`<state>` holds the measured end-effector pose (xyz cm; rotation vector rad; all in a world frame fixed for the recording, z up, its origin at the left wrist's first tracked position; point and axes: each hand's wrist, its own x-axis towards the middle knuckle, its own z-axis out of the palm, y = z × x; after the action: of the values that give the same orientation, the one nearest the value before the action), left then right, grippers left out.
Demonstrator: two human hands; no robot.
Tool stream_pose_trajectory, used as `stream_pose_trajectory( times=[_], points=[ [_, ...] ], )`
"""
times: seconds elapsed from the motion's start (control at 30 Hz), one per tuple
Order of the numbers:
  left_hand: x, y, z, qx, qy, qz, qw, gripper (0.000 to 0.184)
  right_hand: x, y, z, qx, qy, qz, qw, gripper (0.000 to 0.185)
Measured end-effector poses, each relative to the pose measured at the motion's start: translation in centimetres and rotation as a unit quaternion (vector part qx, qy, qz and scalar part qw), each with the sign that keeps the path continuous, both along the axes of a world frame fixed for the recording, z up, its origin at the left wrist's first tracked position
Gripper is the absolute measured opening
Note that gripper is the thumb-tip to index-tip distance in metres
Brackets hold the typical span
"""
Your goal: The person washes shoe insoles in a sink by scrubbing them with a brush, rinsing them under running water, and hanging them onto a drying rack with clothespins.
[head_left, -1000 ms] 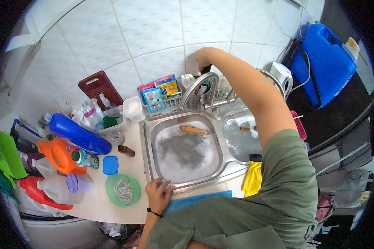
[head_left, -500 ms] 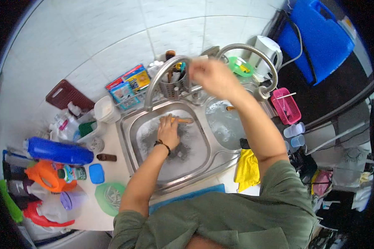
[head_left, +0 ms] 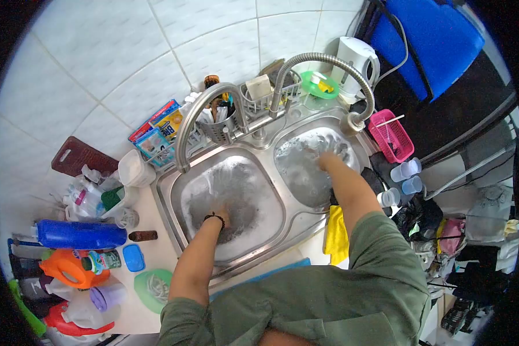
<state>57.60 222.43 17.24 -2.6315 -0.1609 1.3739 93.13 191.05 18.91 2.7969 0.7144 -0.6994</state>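
My left hand [head_left: 223,218] is sunk in the cloudy, sudsy water of the left sink basin [head_left: 279,190]. Its wrist wears a dark beaded bracelet [head_left: 214,218], and its fingers are hidden under the water. In the right sink basin [head_left: 312,206], my right hand [head_left: 327,160] reaches into foamy water, its fingers also submerged and blurred. Whether either hand holds anything does not show. A curved steel faucet [head_left: 185,135] arches over the left basin's edge. A coiled-neck spout [head_left: 323,56] bends above the right basin.
Behind the sink stand a steel utensil holder [head_left: 220,130] and a wire rack [head_left: 259,105]. Bottles, including a blue one [head_left: 82,235], and a green bowl [head_left: 150,289] crowd the left counter. At the right are a pink basket [head_left: 391,136], plastic cups and a yellow cloth [head_left: 336,235].
My right hand has dropped from beside the faucet into the right basin's water. My left hand, which was on an orange-handled item, has sunk underwater, and that handle is out of sight. The view has shifted.
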Motion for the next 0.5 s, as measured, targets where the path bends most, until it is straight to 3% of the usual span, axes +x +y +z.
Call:
stream_pose_trajectory(
  times=[0.1,0.13,0.3,0.37,0.43,0.5],
  points=[
    [-0.6,-0.6,3.9,-0.087,-0.001,0.192,0.978,0.063,-1.9,2.0,0.2,0.002,0.093,0.137,0.986,0.035],
    [-0.4,-1.0,6.0,-0.09,-0.029,0.206,0.974,0.061,-3.3,3.2,1.8,0.001,0.11,0.145,0.983,0.032],
    [1.4,-0.6,20.2,-0.116,-0.155,0.214,0.957,0.043,-11.9,7.3,22.5,0.06,0.048,0.179,0.981,0.023],
    [0.2,0.5,25.4,-0.147,-0.338,0.128,0.921,0.05,-13.8,7.5,29.3,0.098,-0.001,0.234,0.967,0.023],
    [-0.4,2.0,29.7,-0.124,-0.4,0.134,0.898,0.048,-15.5,7.3,35.3,0.141,-0.095,0.285,0.943,0.023],
    [-1.1,3.0,34.8,-0.176,-0.478,0.144,0.848,0.046,-16.8,7.4,40.8,0.212,-0.175,0.289,0.917,0.019]
  ],
)
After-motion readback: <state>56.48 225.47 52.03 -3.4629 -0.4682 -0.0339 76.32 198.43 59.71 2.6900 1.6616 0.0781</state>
